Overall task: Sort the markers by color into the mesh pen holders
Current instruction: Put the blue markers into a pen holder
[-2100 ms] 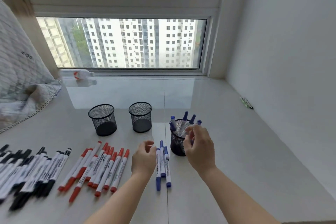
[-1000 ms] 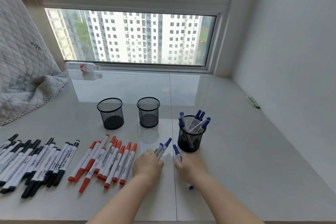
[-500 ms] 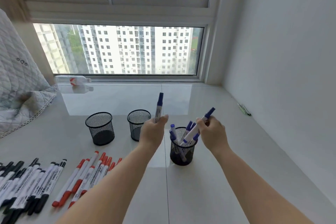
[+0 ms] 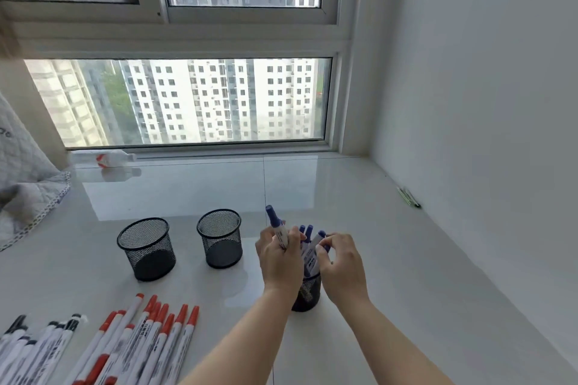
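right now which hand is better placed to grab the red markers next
Left. The left hand is on the side of the red markers, though it grips a blue marker; the right hand is beyond the blue holder.

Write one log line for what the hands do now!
left hand: holds blue marker | right hand: pinches marker in holder | reds: waiting
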Available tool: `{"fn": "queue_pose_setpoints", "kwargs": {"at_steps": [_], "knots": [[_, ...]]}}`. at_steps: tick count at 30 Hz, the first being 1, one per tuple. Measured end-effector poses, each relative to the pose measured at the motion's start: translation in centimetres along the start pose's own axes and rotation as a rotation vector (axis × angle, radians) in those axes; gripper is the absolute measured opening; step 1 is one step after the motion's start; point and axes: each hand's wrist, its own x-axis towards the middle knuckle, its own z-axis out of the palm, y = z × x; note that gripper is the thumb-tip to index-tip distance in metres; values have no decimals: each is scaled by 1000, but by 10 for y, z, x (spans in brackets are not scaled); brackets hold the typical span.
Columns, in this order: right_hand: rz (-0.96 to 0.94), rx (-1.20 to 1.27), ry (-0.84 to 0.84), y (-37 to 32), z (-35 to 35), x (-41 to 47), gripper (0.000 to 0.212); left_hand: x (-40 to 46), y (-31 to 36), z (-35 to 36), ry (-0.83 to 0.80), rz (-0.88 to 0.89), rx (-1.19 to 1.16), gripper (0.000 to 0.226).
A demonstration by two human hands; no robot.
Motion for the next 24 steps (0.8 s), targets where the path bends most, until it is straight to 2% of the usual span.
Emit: {"fn": "queue_pose_setpoints", "kwargs": {"at_steps": [2,4,6,9,13,16,20,24], "knots": [[40,68,-33,4,3,-3,7,-2,-11,-2,-24,-26,11,32],[82,126,-69,6,5,-7,10,-3,-21,-4,-57,-62,-37,17],[89,137,-75,8,7,-9,14,-3,-30,-7,-71,-22,13,16],[79,119,-55,9,8,-10,15,-7,-34,-9,-92,-5,38,28],[109,94,-3,14,6,-9,15,-9,-33,-8,-145,17,136,60],[161,93,14,16,1,-9,15,-13,-30,-2,-216,-1,140,68],[182,98,15,9,-2,-10,12,-14,-27,-3,-196,-66,42,61],[145,27,93,1,-4,-18,9,-15,-22,-17,-163,-86,32,46]]}}
